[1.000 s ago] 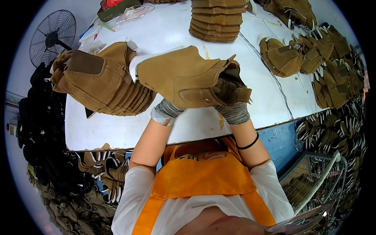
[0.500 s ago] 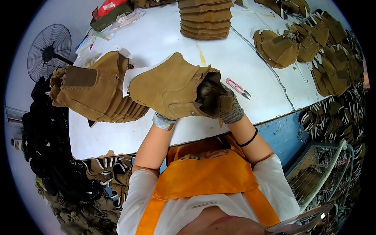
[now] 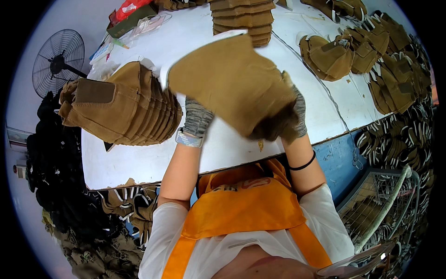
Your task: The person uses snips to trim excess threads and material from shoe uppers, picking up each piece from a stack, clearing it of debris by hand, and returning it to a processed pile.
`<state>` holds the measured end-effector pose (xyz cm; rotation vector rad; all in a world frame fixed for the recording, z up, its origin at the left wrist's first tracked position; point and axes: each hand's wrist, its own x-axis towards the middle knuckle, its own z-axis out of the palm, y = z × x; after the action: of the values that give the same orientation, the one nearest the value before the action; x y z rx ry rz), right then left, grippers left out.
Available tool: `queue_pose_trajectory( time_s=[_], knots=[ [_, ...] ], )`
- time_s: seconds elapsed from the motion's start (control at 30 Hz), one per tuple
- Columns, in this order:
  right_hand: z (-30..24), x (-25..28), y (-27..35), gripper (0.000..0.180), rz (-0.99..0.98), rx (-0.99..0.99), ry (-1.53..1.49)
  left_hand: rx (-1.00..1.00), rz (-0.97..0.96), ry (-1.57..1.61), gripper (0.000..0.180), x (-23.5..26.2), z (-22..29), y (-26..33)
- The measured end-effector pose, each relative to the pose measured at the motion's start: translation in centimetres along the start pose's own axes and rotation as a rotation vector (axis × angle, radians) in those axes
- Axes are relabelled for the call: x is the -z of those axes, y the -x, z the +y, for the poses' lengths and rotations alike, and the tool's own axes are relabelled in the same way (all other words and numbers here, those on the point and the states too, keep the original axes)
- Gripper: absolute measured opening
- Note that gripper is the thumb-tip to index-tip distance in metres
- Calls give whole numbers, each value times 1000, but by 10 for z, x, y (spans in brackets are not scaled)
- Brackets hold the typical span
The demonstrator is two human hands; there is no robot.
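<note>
A tan suede boot upper [image 3: 223,83] hangs tilted over the table between my two grey-gloved hands, slightly blurred, its dark opening toward the lower right. Beneath its left part, my left hand [image 3: 197,116] holds it from below; those fingers are hidden behind the suede. My right hand [image 3: 300,111] is closed on the edge beside the opening, most of its fingers out of sight. A pale white edge shows along the upper's far left side. Just left of my left hand stands a stack of matching boot uppers [image 3: 125,111], nested together.
The white table [image 3: 139,167] carries another stack of uppers [image 3: 242,21] at the far middle and more uppers [image 3: 327,58] at the right. A cable [image 3: 325,88] runs across it. A fan [image 3: 58,63] stands left, a wire basket [image 3: 376,200] lower right.
The boot upper has turned, its left end rising and its opening swinging down to the right. My right hand has moved right. The pink thread snips are now covered.
</note>
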<state>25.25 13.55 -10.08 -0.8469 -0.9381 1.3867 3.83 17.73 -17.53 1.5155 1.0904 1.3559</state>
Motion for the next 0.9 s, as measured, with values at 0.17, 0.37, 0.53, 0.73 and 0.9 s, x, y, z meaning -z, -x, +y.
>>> queue_pose_trajectory(
  time_s=[0.17,0.37,0.53,0.73,0.9],
  knots=[
    [37,42,-22,53,93,383,764,149,58,-482,21,2,34,-6],
    [31,37,-15,43,55,340,473,-35,166,-518,43,9,-3,-10],
    [29,36,-22,38,-185,-108,-925,225,-68,914,92,-7,27,-11],
    [11,10,-7,56,-161,50,-209,379,-134,1026,91,-17,72,4],
    [7,8,-5,64,-137,121,-9,323,-112,1161,82,-11,70,3]
  ],
)
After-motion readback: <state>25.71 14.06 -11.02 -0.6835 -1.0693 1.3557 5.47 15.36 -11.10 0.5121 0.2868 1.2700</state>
